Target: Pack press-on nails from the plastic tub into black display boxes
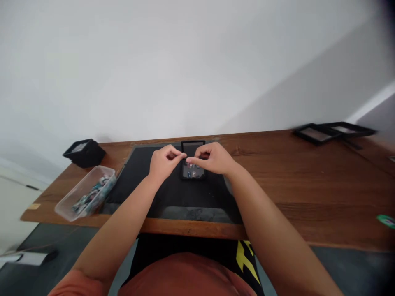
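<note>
A small black-framed case (pixel 193 178) lies open on the black mat (pixel 160 193), with several small shiny pieces in its near half. My left hand (pixel 165 162) is over the case's left edge, thumb and fingertips pinched together; whatever they hold is too small to make out. From the right, my right hand (pixel 212 158) reaches over the case, its thumb stretched toward the left fingertips and its fingers curled. What the right hand holds, if anything, is hidden.
At the left of the wooden table (pixel 308 185) stand a clear plastic box (pixel 66 205) of small packets and a black box (pixel 92 154). Black frames (pixel 317 133) lie at the back right. A green round item (pixel 386 221) is near the right edge.
</note>
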{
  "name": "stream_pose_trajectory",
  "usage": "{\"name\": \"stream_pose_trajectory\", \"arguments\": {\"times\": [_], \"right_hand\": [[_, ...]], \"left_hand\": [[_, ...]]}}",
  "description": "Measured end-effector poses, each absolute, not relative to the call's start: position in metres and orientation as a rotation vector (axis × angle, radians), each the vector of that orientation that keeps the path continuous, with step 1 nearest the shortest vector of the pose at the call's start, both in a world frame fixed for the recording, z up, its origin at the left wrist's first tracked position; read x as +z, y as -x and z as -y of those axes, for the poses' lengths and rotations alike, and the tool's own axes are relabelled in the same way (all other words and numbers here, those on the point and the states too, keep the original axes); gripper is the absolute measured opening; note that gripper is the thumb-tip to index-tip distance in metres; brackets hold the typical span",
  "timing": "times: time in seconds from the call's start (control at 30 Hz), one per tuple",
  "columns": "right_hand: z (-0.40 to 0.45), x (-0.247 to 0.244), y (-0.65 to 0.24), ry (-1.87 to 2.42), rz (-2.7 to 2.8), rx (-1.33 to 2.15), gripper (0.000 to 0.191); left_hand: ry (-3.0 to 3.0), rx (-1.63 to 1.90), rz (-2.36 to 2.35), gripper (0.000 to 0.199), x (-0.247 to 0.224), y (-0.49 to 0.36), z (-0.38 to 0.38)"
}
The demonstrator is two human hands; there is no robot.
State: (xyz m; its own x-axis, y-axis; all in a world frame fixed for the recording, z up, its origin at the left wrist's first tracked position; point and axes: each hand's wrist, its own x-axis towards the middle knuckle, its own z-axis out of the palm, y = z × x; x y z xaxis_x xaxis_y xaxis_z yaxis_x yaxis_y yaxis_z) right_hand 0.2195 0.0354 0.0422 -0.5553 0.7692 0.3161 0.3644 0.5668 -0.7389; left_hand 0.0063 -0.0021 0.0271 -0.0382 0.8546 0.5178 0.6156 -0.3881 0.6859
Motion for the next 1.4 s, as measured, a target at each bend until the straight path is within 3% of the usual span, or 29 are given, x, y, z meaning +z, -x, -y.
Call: {"name": "stream_pose_trajectory", "arguments": {"times": [0.33,0.93,1.4], "right_hand": [[-0.045,0.039,-0.231,1.013,2.113,1.177,0.037],[-0.038,0.042,-0.224,1.054,2.219,0.992,0.025],[-0.032,0.051,-0.229,0.953,2.223,0.880,0.018]], "left_hand": [[-2.397,1.666,-1.237,0.018,0.007,-0.027,0.001],[-2.534,1.568,-1.214,0.016,-0.003,-0.022,-0.003],[-2.331,1.747,-1.085,0.013,-0.002,-0.021,-0.005]]}}
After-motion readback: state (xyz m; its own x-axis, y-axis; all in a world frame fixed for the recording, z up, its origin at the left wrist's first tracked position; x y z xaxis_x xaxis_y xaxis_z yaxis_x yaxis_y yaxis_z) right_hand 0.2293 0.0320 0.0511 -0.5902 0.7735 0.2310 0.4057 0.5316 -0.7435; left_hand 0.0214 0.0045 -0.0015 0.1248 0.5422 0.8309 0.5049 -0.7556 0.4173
